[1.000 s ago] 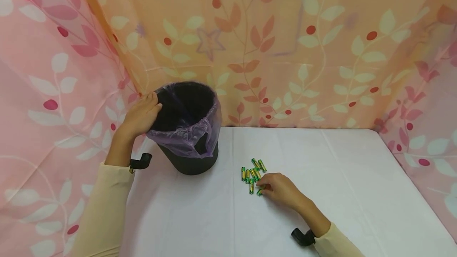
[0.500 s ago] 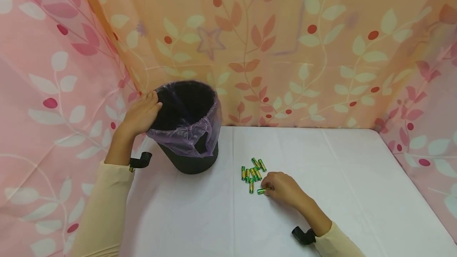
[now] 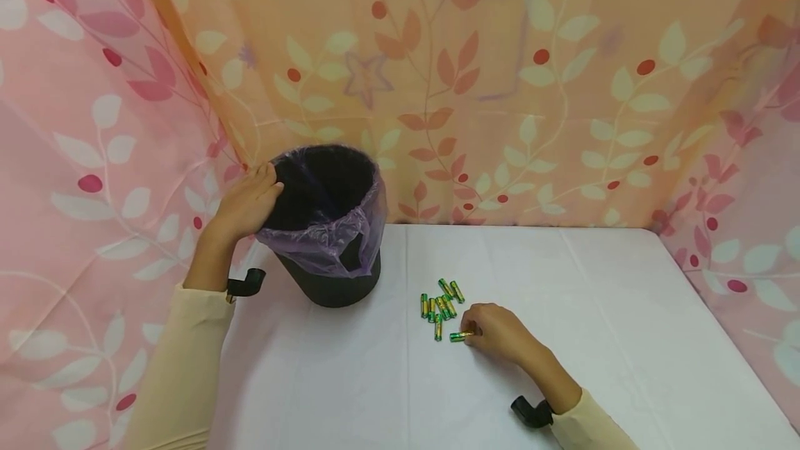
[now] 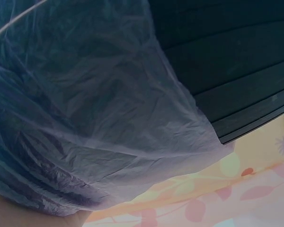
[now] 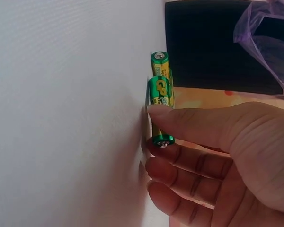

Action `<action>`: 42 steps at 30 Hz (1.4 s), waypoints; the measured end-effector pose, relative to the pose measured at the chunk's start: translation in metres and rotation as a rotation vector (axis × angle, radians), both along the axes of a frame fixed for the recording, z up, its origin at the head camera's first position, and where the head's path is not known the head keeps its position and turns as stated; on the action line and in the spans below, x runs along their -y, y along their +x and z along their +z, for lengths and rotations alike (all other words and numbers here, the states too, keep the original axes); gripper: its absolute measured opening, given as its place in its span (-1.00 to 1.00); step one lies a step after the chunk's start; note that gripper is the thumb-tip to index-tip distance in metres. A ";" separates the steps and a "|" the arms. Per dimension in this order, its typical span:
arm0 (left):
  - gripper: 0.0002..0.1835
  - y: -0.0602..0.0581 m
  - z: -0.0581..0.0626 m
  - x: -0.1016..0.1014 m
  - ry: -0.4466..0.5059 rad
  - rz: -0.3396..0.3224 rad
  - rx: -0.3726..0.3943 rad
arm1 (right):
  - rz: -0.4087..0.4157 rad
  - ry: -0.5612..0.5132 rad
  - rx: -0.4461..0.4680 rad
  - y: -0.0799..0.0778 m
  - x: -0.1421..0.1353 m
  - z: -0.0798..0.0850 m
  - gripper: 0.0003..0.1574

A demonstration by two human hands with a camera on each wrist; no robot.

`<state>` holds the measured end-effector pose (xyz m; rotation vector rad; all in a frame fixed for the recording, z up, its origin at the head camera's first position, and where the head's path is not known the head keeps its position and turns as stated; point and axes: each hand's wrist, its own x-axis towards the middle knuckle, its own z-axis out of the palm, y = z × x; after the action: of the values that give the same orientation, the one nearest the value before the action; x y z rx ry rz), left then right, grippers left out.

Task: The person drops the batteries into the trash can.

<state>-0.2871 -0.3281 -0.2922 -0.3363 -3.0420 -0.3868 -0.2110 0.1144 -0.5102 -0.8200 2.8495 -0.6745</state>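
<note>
Premises: a makeshift cloth-walled booth, arranged as a small recording station. Printed fabric encloses the desk [image 3: 562, 353] on three sides: an orange-toned rear sheet [image 3: 475, 117], a pink left sheet [image 3: 37, 117] and a pink right sheet [image 3: 771, 193]. All carry leaf-and-berry patterns; faint purple stars show at the rear. Creases indicate soft hangings rather than finished walls. The desk is covered in smooth white with visible fold lines. Black fittings [image 3: 246, 282] at both wrists support the finding of a recording set-up. A lined bin [image 3: 337, 290] and small batteries [image 3: 442, 306] are ordinary household articles; whether the booth stands in a home or an office cannot be determined.
</note>
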 end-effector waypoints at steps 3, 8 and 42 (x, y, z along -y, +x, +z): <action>-0.30 0.000 0.000 0.000 0.002 -0.003 -0.001 | 0.000 -0.032 0.010 0.000 0.000 0.001 -0.79; -0.31 0.000 0.000 0.000 0.000 -0.006 -0.007 | 0.010 -0.082 0.025 -0.001 -0.001 0.000 -0.84; -0.31 0.000 -0.001 0.001 -0.012 -0.006 -0.009 | 0.114 -0.348 -0.043 -0.005 0.005 0.008 -0.74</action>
<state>-0.2868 -0.3290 -0.2931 -0.3473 -3.0361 -0.3672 -0.2156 0.1090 -0.5019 -1.0429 2.7330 -1.1700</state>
